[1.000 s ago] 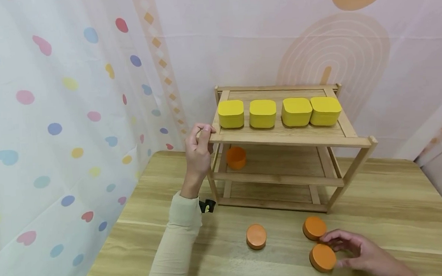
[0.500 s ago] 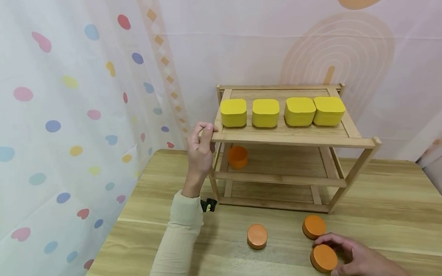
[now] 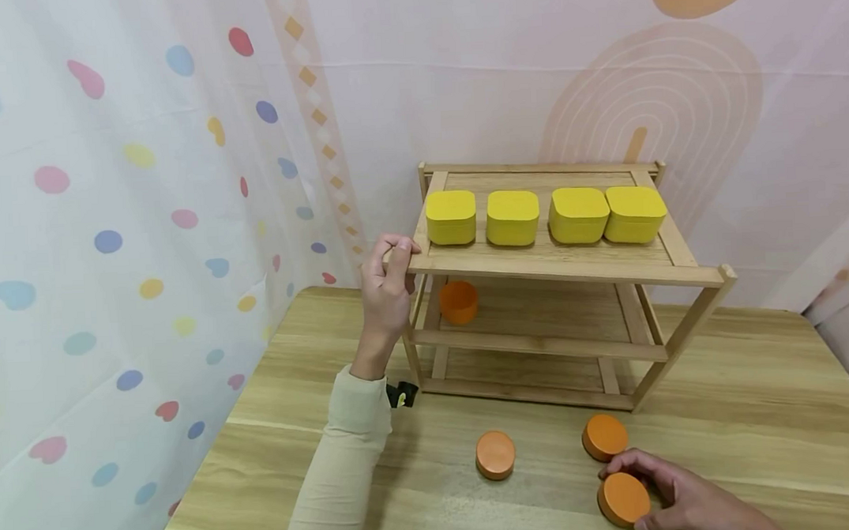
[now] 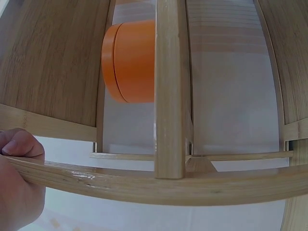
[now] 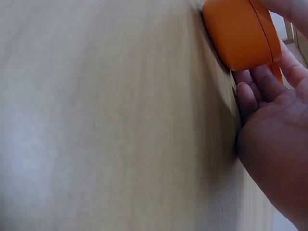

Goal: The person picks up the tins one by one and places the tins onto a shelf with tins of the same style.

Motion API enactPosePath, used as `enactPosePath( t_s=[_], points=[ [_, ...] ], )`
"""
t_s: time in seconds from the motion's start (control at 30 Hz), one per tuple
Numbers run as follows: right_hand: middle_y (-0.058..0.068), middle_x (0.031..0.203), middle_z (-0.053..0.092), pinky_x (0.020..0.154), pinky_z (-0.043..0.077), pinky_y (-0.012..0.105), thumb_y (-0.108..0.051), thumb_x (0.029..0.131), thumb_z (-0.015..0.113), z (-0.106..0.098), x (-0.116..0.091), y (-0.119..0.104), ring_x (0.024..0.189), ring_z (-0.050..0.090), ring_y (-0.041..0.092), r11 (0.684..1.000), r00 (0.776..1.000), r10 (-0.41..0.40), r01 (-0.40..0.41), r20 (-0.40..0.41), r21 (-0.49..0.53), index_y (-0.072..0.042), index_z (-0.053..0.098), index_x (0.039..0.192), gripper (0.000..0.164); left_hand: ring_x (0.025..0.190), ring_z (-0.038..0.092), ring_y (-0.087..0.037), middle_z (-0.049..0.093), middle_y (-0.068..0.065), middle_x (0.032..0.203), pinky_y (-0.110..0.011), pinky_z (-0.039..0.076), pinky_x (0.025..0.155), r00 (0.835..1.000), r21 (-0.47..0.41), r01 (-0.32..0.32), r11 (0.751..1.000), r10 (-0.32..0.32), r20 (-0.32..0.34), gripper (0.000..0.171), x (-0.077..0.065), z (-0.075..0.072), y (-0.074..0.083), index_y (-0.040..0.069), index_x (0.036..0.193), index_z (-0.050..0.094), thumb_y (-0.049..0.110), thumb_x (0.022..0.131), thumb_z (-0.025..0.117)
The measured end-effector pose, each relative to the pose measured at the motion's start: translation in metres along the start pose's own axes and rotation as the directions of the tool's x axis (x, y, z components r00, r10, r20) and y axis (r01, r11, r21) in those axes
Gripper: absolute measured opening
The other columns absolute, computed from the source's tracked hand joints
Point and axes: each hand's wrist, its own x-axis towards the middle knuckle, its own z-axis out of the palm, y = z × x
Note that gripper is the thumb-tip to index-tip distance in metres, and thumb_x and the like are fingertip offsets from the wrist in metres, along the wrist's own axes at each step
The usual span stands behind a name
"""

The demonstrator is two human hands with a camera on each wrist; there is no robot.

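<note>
My left hand (image 3: pixel 386 290) grips the front left corner of a wooden rack (image 3: pixel 567 271); the left wrist view shows the thumb and fingers around its rail (image 4: pixel 120 185). At the lower right of the head view, my right hand (image 3: pixel 680 495) holds a round orange lidded container (image 3: pixel 623 499) between thumb and forefinger. That container (image 5: pixel 240 36) stands on the table in the right wrist view, the other fingers curled low beside it. Just behind it is a second round orange container (image 3: pixel 605 437). A third, paler orange one (image 3: pixel 495 455) stands further left.
Several yellow rounded-square boxes, including the leftmost box (image 3: pixel 451 218), stand in a row on the rack's top shelf. Another orange container (image 3: pixel 458 303) sits on the middle shelf at the left. The wooden table (image 3: pixel 294 365) meets a patterned curtain (image 3: pixel 131 230) behind.
My right hand has moved left, its forefinger passing behind the nearest orange container and its thumb coming against the near side. The left hand keeps its grip on the rack.
</note>
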Motion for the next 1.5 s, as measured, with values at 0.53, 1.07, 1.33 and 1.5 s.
enactPosePath(
  t_s=[0.53, 1.07, 1.33, 1.5],
  points=[
    [-0.001, 0.147, 0.047, 0.099, 0.044, 0.021, 0.006, 0.093, 0.059, -0.0004, -0.0022, 0.0029, 0.125, 0.049, 0.005, 0.999, 0.999, 0.004, -0.006, -0.05, -0.048, 0.008, 0.034, 0.141, 0.054, 0.045, 0.032, -0.013, 0.036, 0.004, 0.052, -0.023, 0.027, 0.043, 1.0, 0.003, -0.011, 1.0, 0.011, 0.0, 0.033, 0.0015, 0.0, 0.0002, -0.004, 0.093, 0.056, 0.026, 0.104, 0.046],
    [0.002, 0.146, 0.048, 0.1, 0.044, 0.021, 0.008, 0.093, 0.057, 0.0012, -0.0002, 0.0063, 0.125, 0.05, 0.006, 0.999, 0.999, -0.02, 0.019, -0.048, -0.028, 0.008, 0.035, 0.141, 0.052, 0.044, 0.032, -0.014, 0.036, 0.004, 0.053, -0.024, 0.027, 0.042, 1.0, 0.008, -0.006, 1.0, 0.006, -0.001, 0.037, 0.0007, -0.0002, -0.0022, -0.002, 0.094, 0.056, 0.033, 0.102, 0.047],
    [0.002, 0.146, 0.048, 0.1, 0.044, 0.02, 0.01, 0.093, 0.056, 0.0012, -0.0012, 0.0076, 0.126, 0.049, 0.005, 0.998, 0.997, -0.052, 0.05, -0.054, -0.032, 0.011, 0.034, 0.14, 0.052, 0.044, 0.032, -0.013, 0.035, 0.004, 0.053, -0.024, 0.026, 0.042, 1.0, -0.001, -0.01, 1.0, 0.01, -0.001, 0.035, 0.0002, -0.0005, -0.0017, -0.004, 0.094, 0.056, 0.028, 0.103, 0.046],
    [0.001, 0.146, 0.048, 0.1, 0.044, 0.019, 0.012, 0.094, 0.054, 0.0021, -0.0019, 0.0082, 0.127, 0.048, 0.004, 0.996, 0.995, -0.081, 0.079, -0.054, -0.032, 0.011, 0.035, 0.14, 0.049, 0.044, 0.032, -0.012, 0.035, 0.004, 0.052, -0.024, 0.027, 0.043, 1.0, -0.004, -0.006, 1.0, 0.006, 0.004, 0.034, 0.0001, -0.0003, -0.0026, -0.004, 0.093, 0.056, 0.026, 0.104, 0.046]
  ],
)
